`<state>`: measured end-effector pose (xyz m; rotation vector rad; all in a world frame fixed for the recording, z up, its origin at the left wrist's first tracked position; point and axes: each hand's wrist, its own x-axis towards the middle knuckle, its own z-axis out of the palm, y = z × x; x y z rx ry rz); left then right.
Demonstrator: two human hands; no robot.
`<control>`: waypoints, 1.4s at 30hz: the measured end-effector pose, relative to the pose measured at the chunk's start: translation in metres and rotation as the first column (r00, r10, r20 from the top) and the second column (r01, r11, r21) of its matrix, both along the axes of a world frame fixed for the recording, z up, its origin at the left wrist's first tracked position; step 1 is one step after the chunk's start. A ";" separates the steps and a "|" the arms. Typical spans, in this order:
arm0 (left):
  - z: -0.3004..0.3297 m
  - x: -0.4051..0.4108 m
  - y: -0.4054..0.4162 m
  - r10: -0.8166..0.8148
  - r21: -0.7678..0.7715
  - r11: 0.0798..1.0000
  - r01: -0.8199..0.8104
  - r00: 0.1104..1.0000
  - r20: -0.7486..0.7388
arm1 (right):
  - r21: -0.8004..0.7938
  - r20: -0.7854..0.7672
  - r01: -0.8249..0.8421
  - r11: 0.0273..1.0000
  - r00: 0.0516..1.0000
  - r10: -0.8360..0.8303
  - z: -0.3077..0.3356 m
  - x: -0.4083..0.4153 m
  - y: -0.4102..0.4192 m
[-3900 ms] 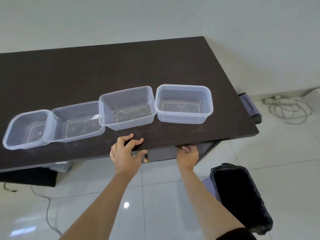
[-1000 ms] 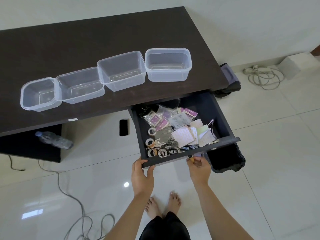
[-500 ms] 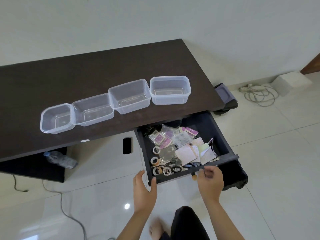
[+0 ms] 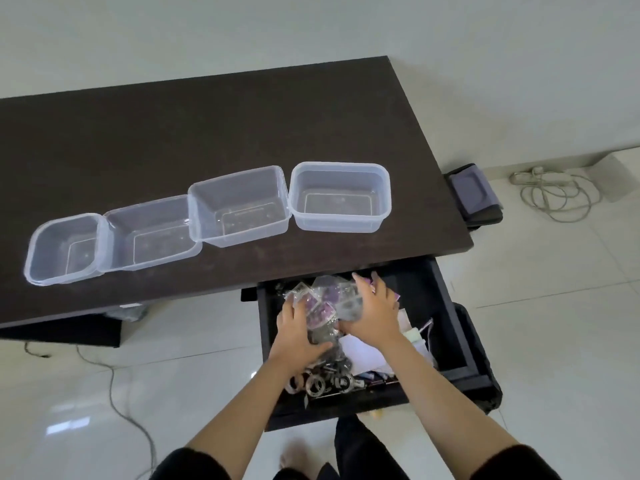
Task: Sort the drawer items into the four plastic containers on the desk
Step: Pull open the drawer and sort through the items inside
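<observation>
Four clear empty plastic containers stand in a row on the dark desk (image 4: 207,126): the leftmost (image 4: 62,249), the second (image 4: 152,233), the third (image 4: 239,206) and the rightmost (image 4: 341,197). Below the desk's right end the black drawer (image 4: 446,306) is pulled out. Both my hands are inside it, around a bunch of clear plastic packets (image 4: 325,306) with purple contents. My left hand (image 4: 298,334) grips the bunch from the left, and my right hand (image 4: 374,313) curls over it from the right. Tape rolls (image 4: 322,382) lie by the drawer front, white papers (image 4: 360,351) under my right wrist.
A black bin (image 4: 485,375) stands under the drawer's right side. A dark bag (image 4: 474,195) sits past the desk's right edge, with a coiled cable (image 4: 554,195) on the floor beyond. Another cable (image 4: 114,393) trails over the white tiles at the left.
The drawer was shut, then pulled out by its front. My hands have now left the drawer front and reached in, closing round the packets. The view has moved nearer the desk.
</observation>
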<state>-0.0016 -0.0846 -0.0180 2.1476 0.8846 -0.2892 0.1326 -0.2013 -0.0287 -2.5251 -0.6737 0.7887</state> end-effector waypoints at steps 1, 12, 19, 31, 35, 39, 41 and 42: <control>-0.006 0.011 0.005 -0.035 0.014 0.999 0.036 0.998 -0.057 | -0.057 -0.032 -0.046 0.997 0.998 0.044 -0.003 0.010 0.006; -0.042 0.061 0.019 -0.196 -0.048 0.980 0.196 0.870 -0.453 | -0.334 -0.117 -0.365 0.869 0.931 0.346 -0.044 0.041 0.018; -0.052 0.050 0.009 -0.098 0.027 0.994 0.110 0.958 -0.268 | -0.047 -0.031 -0.253 0.966 0.967 0.252 -0.059 0.035 0.003; -0.025 0.042 -0.013 0.111 0.090 0.991 -0.103 0.989 -0.095 | 0.403 0.016 -0.059 0.913 0.998 0.058 -0.032 0.031 -0.009; -0.012 0.035 -0.017 0.206 0.073 0.977 -0.201 0.977 -0.055 | 0.454 -0.042 0.049 0.890 0.999 -0.033 -0.014 0.034 -0.021; 0.001 0.025 -0.019 0.276 0.080 0.957 -0.277 0.961 0.027 | 0.481 -0.068 0.119 0.869 0.993 -0.098 0.004 0.035 -0.033; 0.011 0.020 -0.021 0.310 0.084 0.945 -0.317 0.947 0.085 | 0.510 -0.063 0.144 0.848 0.989 -0.130 0.012 0.034 -0.038; 0.017 0.018 -0.023 0.330 0.080 0.937 -0.340 0.937 0.115 | 0.524 -0.060 0.152 0.838 0.988 -0.141 0.017 0.033 -0.041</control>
